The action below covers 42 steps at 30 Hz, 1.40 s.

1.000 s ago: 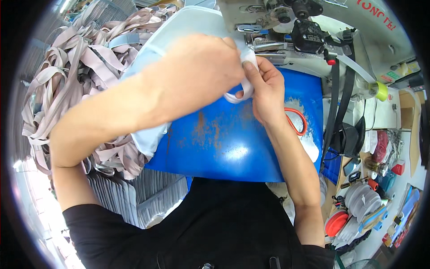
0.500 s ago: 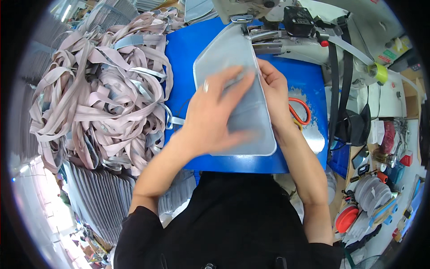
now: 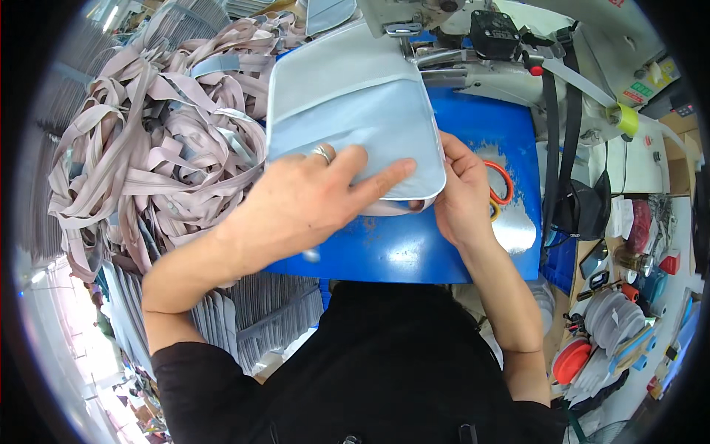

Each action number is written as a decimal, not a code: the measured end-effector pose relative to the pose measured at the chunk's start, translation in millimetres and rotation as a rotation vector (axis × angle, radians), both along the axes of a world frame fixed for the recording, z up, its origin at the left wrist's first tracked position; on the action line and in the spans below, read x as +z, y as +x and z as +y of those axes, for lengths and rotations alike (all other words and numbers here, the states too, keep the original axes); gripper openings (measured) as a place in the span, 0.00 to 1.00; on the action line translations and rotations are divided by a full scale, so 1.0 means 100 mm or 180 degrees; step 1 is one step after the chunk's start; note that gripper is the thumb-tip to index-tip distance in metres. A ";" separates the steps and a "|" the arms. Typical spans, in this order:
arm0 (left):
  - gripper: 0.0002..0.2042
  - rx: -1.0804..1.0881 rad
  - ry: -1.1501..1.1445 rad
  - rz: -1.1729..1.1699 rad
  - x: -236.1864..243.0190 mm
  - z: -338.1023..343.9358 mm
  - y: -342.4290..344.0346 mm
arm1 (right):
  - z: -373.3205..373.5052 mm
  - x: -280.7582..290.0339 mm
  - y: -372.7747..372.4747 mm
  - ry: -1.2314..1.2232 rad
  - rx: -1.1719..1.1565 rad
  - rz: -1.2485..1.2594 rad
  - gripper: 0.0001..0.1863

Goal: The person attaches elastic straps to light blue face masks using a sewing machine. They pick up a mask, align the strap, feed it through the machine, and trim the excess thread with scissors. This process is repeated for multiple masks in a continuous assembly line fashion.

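A light grey-blue fabric panel [image 3: 355, 111] with rounded corners and pale edging lies on the blue table. Its upper right edge sits under the presser foot [image 3: 404, 31] of a sewing machine. My left hand [image 3: 303, 192], with a ring on one finger, rests on the panel's lower left part, its fingers stretched out. With fingers closed, my right hand [image 3: 462, 192] pinches the panel's right edge near the lower corner. Below that corner a pinkish-grey strip [image 3: 392, 209] peeks out along the edge; its rest is hidden under the panel.
Orange-handled scissors [image 3: 501, 185] lie right of my right hand on the blue table [image 3: 384, 251]. A big heap of pinkish-grey zipper tape [image 3: 185, 148] fills the left. Stacked grey panels [image 3: 274, 311] stand below it. The sewing machine [image 3: 510, 81] borders the far right.
The panel has swung round to the left, now showing a wider face with a pocket-like layer. My left hand moved left and down, and my right hand slid slightly nearer along the edge.
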<state>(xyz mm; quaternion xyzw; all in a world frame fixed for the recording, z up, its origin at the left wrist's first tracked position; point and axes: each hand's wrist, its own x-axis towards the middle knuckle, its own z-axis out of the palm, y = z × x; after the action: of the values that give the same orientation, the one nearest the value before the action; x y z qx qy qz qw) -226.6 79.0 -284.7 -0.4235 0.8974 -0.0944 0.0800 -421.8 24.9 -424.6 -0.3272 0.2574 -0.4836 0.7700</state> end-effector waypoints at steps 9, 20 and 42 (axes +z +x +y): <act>0.36 -0.0135 -0.0091 -0.0482 0.19 -0.60 0.19 | -0.30 0.00 0.16 -0.0158 -0.0008 0.0109 0.21; 0.26 -0.0496 -0.0500 -0.0445 0.21 -1.25 0.34 | -0.74 -0.09 0.47 -0.0261 -0.0403 0.0125 0.13; 0.27 0.1362 -0.0375 0.1762 -0.52 -0.51 -0.47 | -0.33 -0.05 0.06 -0.0827 -0.0117 0.0728 0.19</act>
<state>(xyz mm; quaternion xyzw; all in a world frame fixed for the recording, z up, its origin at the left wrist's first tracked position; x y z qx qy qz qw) -273.1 28.5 -336.5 -0.6154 0.7690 -0.0087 -0.1728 -415.4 -8.1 -430.0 -0.4721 0.2845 -0.4864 0.6779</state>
